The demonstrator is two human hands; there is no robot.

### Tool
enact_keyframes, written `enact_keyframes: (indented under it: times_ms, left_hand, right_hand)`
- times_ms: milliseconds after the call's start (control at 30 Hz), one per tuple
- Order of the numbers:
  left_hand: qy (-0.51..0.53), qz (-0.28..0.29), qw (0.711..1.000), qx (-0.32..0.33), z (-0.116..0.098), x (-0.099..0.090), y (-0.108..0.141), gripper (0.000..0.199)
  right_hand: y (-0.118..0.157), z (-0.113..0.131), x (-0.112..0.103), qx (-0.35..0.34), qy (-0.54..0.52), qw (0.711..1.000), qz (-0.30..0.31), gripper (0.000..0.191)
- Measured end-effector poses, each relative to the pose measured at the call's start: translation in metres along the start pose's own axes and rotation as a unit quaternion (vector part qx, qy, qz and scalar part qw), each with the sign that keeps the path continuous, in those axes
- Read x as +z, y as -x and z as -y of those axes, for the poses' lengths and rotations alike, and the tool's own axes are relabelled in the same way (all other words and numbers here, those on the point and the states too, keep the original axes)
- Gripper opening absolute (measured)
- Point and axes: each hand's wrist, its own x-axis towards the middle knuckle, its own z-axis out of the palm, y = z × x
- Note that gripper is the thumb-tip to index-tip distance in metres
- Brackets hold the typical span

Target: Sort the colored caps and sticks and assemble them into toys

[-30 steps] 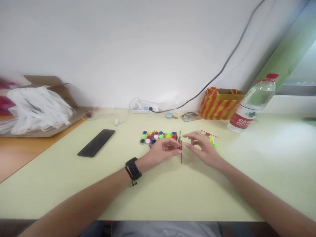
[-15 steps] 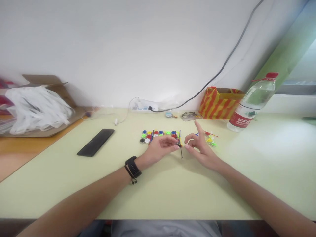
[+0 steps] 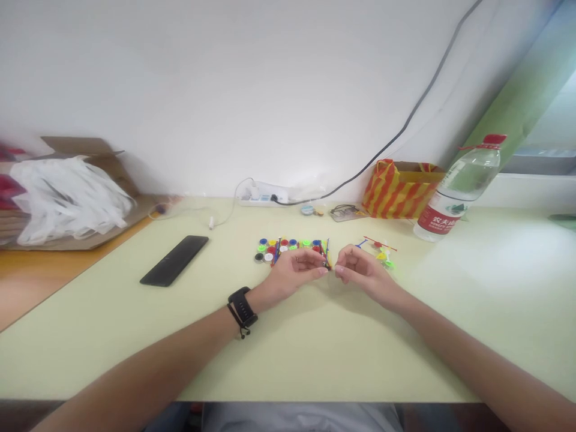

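Note:
My left hand [image 3: 294, 270], a black watch on its wrist, is closed in a pinch on a thin black stick [image 3: 328, 268]; only a small dark bit shows at the fingertips. My right hand [image 3: 365, 273] faces it, thumb and forefinger pressed together close to the stick's end. What the right fingertips hold, if anything, is too small to make out. Behind my left hand lie small coloured discs [image 3: 269, 257] in rows, partly covered by the hand. Thin coloured sticks [image 3: 328, 245] lie at their right side.
Beyond my right hand lies a small pile of coloured plastic pieces [image 3: 381, 255]. A black phone-like slab [image 3: 174, 260] rests at left. Along the wall are a power strip [image 3: 263, 194], eyeglasses [image 3: 344, 210], a striped bag [image 3: 396, 189] and a water bottle [image 3: 459, 189]. An open carton [image 3: 76, 144] stands far left.
My right hand has closed from spread fingers into a pinch, its forefinger coming down. The black stick, which pointed down toward me from the left fingertips, is now mostly out of sight.

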Motion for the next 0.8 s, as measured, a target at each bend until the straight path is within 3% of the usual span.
enact_keyframes:
  times_ms: [333,500,667,700,767,800]
  left_hand:
    - [0.011,0.02,1.0,0.006,0.0049,0.0023,0.0017,0.034]
    - [0.013,0.02,1.0,0.001,0.0042,0.003,0.0018,0.033]
    - [0.01,0.008,1.0,0.004,0.0014,0.0033,0.0013,0.034]
    - [0.009,0.006,1.0,0.006,0.0005,0.0034,0.0012,0.034]
    - [0.009,0.001,1.0,0.008,-0.0012,0.0037,0.0009,0.034]
    - [0.011,-0.005,1.0,0.009,-0.0019,0.0037,0.0007,0.034]
  right_hand:
    - [-0.0002,-0.0018,0.0038,0.007,-0.014,1.0,0.014,0.033]
    - [0.0004,-0.0052,0.0017,-0.025,0.018,1.0,0.005,0.027]
    - [0.0035,-0.0074,0.0001,-0.045,0.076,0.995,-0.034,0.061]
    - [0.0037,-0.0078,-0.0002,-0.042,0.07,0.996,-0.045,0.059]
    - [0.0035,-0.0082,-0.0022,-0.017,0.063,0.997,-0.043,0.035]
    - [0.0031,-0.0083,-0.0042,0.001,0.058,0.998,-0.025,0.039]
